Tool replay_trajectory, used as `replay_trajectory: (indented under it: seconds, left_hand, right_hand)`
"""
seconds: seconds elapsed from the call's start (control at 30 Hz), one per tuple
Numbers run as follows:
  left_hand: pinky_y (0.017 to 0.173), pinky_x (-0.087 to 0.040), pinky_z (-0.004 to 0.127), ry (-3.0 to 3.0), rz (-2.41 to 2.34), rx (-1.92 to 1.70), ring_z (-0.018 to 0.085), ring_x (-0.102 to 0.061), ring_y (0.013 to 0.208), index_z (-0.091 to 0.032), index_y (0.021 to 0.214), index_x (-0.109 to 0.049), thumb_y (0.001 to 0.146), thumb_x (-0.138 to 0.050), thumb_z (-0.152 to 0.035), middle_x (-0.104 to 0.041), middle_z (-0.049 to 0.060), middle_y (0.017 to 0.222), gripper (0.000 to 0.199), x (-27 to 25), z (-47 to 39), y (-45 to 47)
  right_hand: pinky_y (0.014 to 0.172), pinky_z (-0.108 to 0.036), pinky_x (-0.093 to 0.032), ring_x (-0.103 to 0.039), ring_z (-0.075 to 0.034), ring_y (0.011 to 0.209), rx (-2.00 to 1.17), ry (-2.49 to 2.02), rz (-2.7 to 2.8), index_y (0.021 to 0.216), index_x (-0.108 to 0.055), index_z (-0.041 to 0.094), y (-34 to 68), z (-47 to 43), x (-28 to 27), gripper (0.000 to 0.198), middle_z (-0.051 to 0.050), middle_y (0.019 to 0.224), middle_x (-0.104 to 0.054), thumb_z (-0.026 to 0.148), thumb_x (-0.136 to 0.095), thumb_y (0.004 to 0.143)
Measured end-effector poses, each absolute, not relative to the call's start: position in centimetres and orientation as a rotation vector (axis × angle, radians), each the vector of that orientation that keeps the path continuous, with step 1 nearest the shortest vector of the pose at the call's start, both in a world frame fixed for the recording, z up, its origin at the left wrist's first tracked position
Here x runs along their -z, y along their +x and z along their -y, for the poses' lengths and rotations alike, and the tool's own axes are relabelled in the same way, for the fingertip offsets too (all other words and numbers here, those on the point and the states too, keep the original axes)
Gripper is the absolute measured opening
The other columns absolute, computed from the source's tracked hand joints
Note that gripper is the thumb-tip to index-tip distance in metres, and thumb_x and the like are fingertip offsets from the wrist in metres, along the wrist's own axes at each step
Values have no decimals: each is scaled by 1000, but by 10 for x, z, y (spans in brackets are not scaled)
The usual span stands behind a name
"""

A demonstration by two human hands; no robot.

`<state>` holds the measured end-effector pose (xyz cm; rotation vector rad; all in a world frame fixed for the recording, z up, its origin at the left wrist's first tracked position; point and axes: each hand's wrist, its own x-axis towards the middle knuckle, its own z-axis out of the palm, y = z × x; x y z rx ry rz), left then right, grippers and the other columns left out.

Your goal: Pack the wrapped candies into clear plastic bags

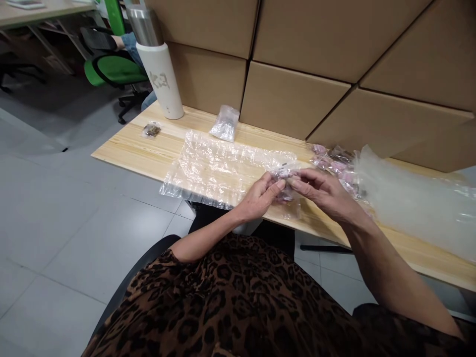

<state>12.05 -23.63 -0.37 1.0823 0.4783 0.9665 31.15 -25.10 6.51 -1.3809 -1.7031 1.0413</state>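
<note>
Head view: left hand (260, 195) and right hand (323, 191) clamp thumbs and fingers on packet (283, 172), one per side, presumably to steady it. Packet sits between fingertips; plastic (219, 166) left of fingers, pile (339, 166) beyond and right, likely for easy reach.

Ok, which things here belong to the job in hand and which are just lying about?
Likely the job:
clear packet, in left hand and right hand
pink packets
clear plastic sheet
frosted plastic

Seemingly lying about:
white flask
cardboard boxes, perhaps
</note>
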Motion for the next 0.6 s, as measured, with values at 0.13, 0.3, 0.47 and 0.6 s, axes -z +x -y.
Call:
replay_trajectory:
  seconds: [0.13,0.3,0.47,0.6]
  left_hand:
    - [89,-65,47,1056,-475,-969,27,-77,105,-21,127,-56,93,-70,-69,-69,17,139,60,6,240,117]
    - [92,-63,50,1015,-539,-967,26,-76,106,-26,143,-42,97,-66,-65,-66,18,144,65,7,242,112]
    - [103,-57,50,1310,-773,-1057,31,-70,120,-24,163,-31,101,-61,-59,-66,22,143,77,-10,244,83]
    - [111,-50,53,1750,-1207,-1206,33,-61,129,-21,164,-37,101,-57,-58,-58,20,153,76,-25,230,29]
  right_hand:
    - [79,-33,-50,-61,-18,85,-1124,-1351,1723,87,-74,24,299,247,-68,43,-3,90,-69,66,-83,82]
    - [75,-32,-50,-61,-17,80,-1241,-1343,1708,87,-73,23,291,238,-74,48,-4,87,-69,68,-85,78]
    - [73,-33,-48,-62,-20,80,-825,-1541,1951,91,-73,22,297,218,-81,47,-8,89,-72,68,-74,85]
    - [66,-32,-39,-55,-19,70,-485,-1744,2293,77,-69,20,300,201,-74,32,-8,79,-68,51,-70,88]
